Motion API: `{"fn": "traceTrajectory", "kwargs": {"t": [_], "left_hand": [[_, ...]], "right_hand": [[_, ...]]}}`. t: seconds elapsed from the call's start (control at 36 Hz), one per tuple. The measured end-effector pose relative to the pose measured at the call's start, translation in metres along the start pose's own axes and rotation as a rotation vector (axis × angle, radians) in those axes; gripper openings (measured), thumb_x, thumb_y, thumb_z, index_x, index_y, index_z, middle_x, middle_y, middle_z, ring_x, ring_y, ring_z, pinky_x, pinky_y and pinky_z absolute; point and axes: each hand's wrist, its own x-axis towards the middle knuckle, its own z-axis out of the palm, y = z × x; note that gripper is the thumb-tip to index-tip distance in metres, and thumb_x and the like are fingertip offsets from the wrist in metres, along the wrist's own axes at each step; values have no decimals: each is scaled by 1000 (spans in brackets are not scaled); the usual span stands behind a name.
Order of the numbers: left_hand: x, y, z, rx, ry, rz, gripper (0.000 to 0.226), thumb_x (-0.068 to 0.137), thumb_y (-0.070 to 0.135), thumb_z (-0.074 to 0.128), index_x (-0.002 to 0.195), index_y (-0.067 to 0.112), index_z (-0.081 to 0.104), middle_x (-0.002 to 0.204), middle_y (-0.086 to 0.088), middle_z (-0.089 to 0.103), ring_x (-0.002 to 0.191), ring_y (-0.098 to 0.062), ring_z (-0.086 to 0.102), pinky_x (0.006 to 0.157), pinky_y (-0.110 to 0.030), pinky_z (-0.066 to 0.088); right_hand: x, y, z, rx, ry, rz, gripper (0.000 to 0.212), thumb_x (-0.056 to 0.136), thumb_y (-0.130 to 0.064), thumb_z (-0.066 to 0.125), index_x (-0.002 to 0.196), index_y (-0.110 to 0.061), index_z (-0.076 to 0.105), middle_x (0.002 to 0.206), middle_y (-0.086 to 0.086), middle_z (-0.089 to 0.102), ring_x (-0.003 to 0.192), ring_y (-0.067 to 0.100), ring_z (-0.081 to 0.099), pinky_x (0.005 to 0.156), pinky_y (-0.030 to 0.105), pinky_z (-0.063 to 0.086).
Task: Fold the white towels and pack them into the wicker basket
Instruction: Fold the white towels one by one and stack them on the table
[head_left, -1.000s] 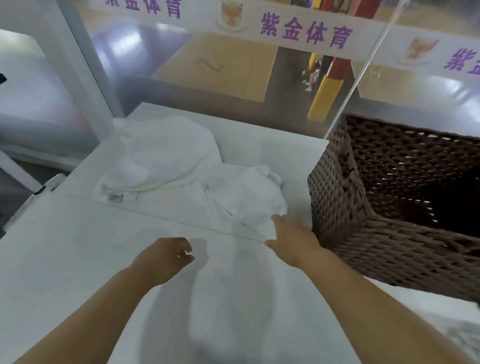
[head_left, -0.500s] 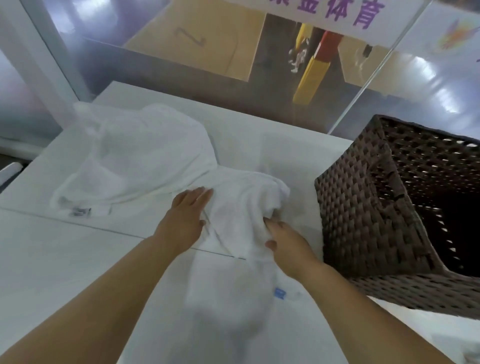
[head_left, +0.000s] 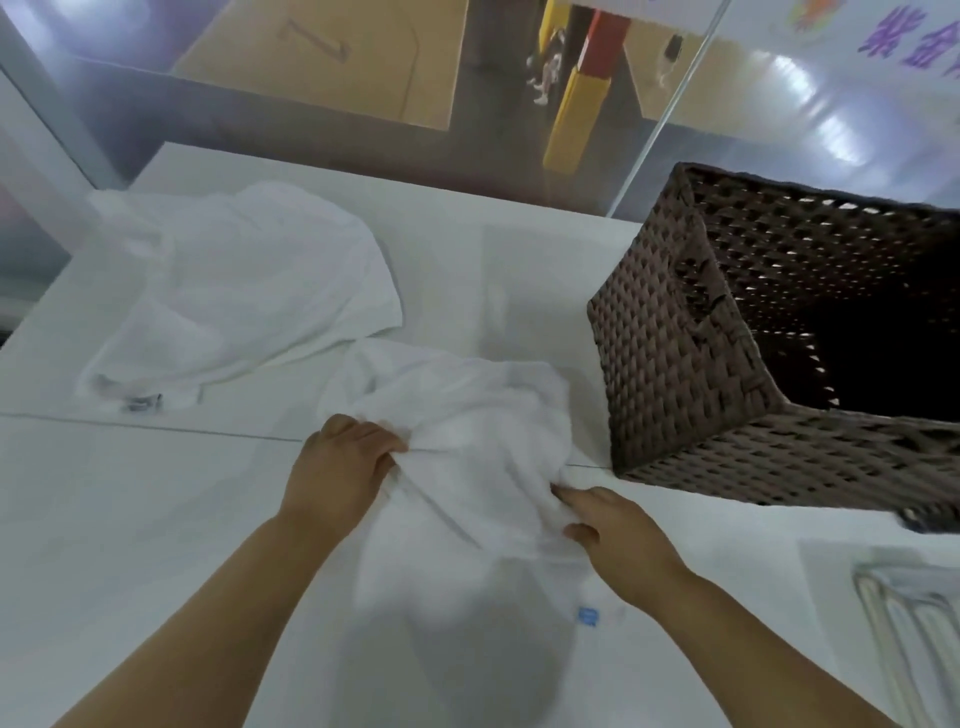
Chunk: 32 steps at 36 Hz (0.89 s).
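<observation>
A crumpled white towel (head_left: 467, 457) lies on the white table in front of me, with a small blue tag near its front corner. My left hand (head_left: 343, 462) grips its left side with curled fingers. My right hand (head_left: 613, 530) pinches its right edge, close to the basket. A second white towel (head_left: 244, 291) lies spread and rumpled at the back left. The brown wicker basket (head_left: 675, 332) stands at the right with a dark inside; I cannot see anything in it.
The white table (head_left: 130, 519) has a seam running across it and ends at a glass wall behind. A clear ribbed object (head_left: 914, 623) sits at the front right corner. Bare table surface shows at my left.
My left hand went from hovering, to lying flat on the towel, to gripping its left side. Both hands have drawn the near towel toward me. The view tilted further down.
</observation>
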Motion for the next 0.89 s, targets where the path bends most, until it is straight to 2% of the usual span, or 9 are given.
{"fn": "traceTrajectory", "kwargs": {"t": [0.11, 0.22, 0.42, 0.47, 0.56, 0.67, 0.75, 0.83, 0.89], "left_hand": [[-20, 21, -23, -74, 34, -53, 26, 93, 23, 44, 94, 13, 67, 85, -3, 66, 78, -29, 62, 65, -32, 47], [-31, 50, -57, -91, 52, -150, 22, 99, 17, 38, 111, 16, 56, 103, -3, 56, 87, -27, 58, 70, -35, 46], [-50, 98, -139, -46, 275, -100, 21, 95, 5, 43, 109, 9, 59, 102, -12, 55, 85, -34, 58, 75, -43, 49], [-57, 114, -162, -32, 333, -111, 25, 93, 0, 42, 110, 8, 58, 106, -14, 53, 91, -34, 56, 83, -42, 46], [-74, 139, -192, -46, 473, -84, 24, 93, -2, 43, 111, 5, 58, 110, -17, 53, 97, -35, 54, 88, -36, 41], [-109, 171, -219, -37, 588, -37, 22, 95, 3, 47, 111, 4, 62, 114, -18, 59, 104, -35, 55, 89, -30, 38], [-148, 194, -225, -26, 587, 12, 21, 96, 9, 49, 108, 7, 66, 109, -10, 64, 102, -28, 57, 85, -21, 33], [-193, 211, -215, -65, 477, -9, 21, 96, 16, 50, 105, 14, 69, 98, 5, 61, 90, -14, 53, 83, -18, 34], [-220, 218, -201, -104, 377, -35, 17, 94, 19, 55, 99, 20, 71, 93, 14, 60, 87, -7, 52, 78, -10, 34]], "right_hand": [[-21, -8, -25, 51, 111, 1, 41, 95, -17, 55, 136, -23, 52, 128, 3, 57, 117, 20, 52, 101, 25, 38], [-41, -22, -62, -4, 191, -16, 32, 96, -18, 54, 127, -16, 59, 119, 7, 59, 109, 24, 54, 90, 25, 38], [-88, -55, -140, -47, 403, -180, 26, 96, -18, 53, 120, -16, 64, 117, 3, 64, 108, 19, 55, 83, 21, 36], [-104, -66, -161, -84, 471, -242, 25, 97, -17, 53, 119, -14, 64, 117, 4, 63, 110, 21, 55, 82, 20, 34], [-135, -81, -185, -102, 561, -298, 31, 98, -17, 50, 128, -14, 59, 126, 7, 59, 118, 25, 51, 94, 26, 35], [-184, -86, -197, -71, 667, -370, 26, 98, -15, 50, 121, -17, 61, 119, 6, 61, 113, 24, 52, 88, 26, 35], [-223, -74, -189, -25, 688, -415, 27, 96, -15, 53, 122, -17, 61, 118, 4, 61, 112, 22, 52, 89, 24, 34], [-250, -47, -166, -72, 618, -431, 31, 96, -17, 55, 126, -16, 61, 123, 2, 61, 116, 20, 52, 93, 21, 33], [-261, -25, -143, -101, 534, -421, 32, 94, -18, 57, 126, -17, 62, 125, 0, 61, 117, 19, 53, 97, 22, 33]]}}
